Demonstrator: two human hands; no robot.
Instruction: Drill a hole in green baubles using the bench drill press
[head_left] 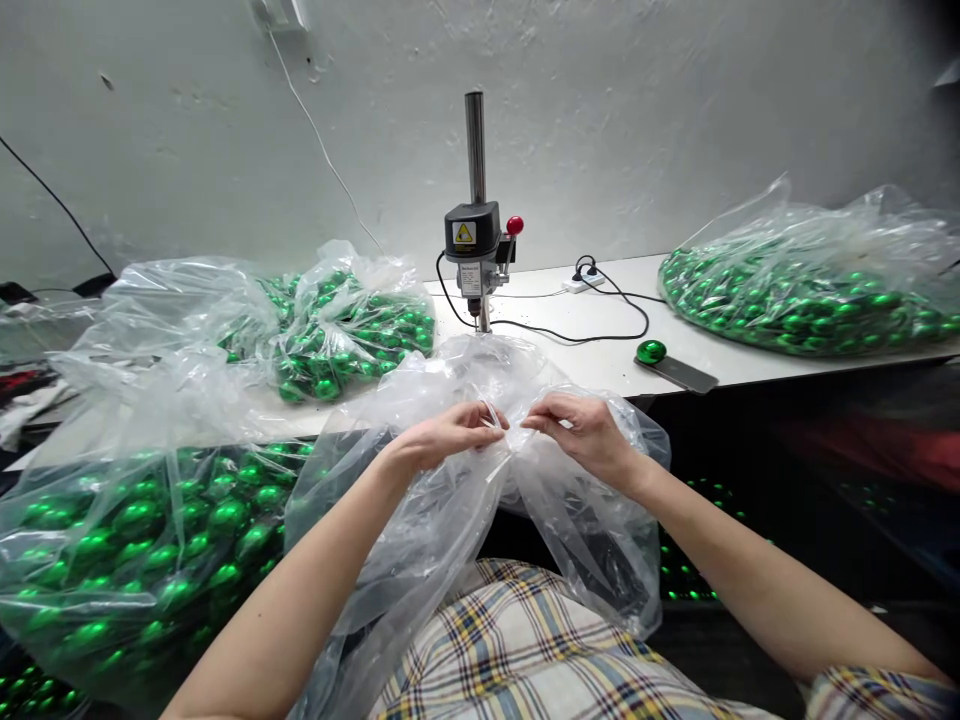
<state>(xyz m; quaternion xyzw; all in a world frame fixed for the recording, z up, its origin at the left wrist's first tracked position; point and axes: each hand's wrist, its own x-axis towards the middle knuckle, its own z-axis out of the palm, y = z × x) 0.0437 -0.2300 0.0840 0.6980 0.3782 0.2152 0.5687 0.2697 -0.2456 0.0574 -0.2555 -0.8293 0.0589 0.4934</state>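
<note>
A large clear plastic bag [450,520] hangs over the table's front edge and my lap, its film bunched together in the middle. My left hand [457,430] pinches the gathered film from the left, thumb and fingers closed. From the right, my right hand [574,425] pinches the same gathered part, its fingertips a short way from the left ones. Whether a tie or string is between the fingertips is too small to make out. Straight behind the bag stands a small bench drill press [472,240] with a red-knobbed lever; the plastic hides its base.
Bags of shiny green balls lie at the back left [390,330], front left [150,560] and right [810,300]. A single green ball [650,352] touches a phone [686,375] on the white table [555,350]. A power strip [583,283] and black cable [600,338] lie behind.
</note>
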